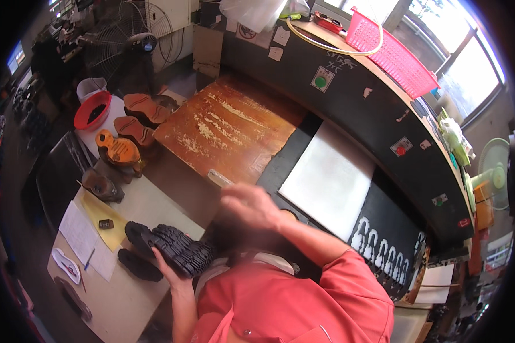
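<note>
My left hand (170,273) grips a stack of black ridged rubber shoe soles (180,248) from its near side, beside my body. Two more dark soles, a lower one (137,266) and an upper one (137,233), lie against the stack on the pale table. My right hand (249,207) hovers over the near corner of a worn brown board (229,134). Motion smears its fingers, so their grip is unclear. Just beyond them shows a short pale handle-like piece (218,178); whether my hand touches it cannot be made out.
Shoe-shaped blocks (119,150), a red bowl (92,111), papers (87,239) and a pen (90,258) occupy the left side. A white panel (329,182) and a row of pale U-shaped pieces (383,251) lie right. A dark panel with buttons (355,94) curves behind, under a pink basket (392,54).
</note>
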`<state>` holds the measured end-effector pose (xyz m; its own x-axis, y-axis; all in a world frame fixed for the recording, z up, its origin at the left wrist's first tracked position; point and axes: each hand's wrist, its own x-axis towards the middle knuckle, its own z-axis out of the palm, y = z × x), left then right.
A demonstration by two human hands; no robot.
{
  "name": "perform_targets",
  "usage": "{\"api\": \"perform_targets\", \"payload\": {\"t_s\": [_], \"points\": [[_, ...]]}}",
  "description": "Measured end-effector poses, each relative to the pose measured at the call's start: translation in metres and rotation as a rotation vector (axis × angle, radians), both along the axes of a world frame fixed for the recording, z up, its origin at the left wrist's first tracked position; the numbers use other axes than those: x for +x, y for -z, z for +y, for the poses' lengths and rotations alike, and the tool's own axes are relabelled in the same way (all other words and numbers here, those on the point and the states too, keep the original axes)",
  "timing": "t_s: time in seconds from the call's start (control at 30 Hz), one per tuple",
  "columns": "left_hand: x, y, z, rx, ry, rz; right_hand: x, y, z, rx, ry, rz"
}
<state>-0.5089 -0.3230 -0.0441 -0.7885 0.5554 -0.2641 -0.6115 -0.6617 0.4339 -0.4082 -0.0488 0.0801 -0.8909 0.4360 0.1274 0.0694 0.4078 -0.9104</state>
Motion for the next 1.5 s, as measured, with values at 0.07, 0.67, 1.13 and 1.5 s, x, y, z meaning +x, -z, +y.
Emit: {"api": "perform_targets", "payload": {"t_s": [0.07,0.67,1.13,1.5], "points": [[-0.006,-0.001,-0.004,-0.012,0.012,0.016,-0.019,-0.017,0.042,0.175,0.104,0.126],[0.009,-0.012,0.06,-0.029,0.117,-0.147,-0.224,-0.166,0.553,1.168,0.716,-0.341],[-0.029,-0.034,0.06,0.174,0.048,-0.272,-0.048,-0.139,0.263,0.857,0.613,0.209],[-0.039,-0.039,0.028,0.082,-0.044,-0.282,-0.016,-0.072,0.022,1.04,-0.594,0.299]]}}
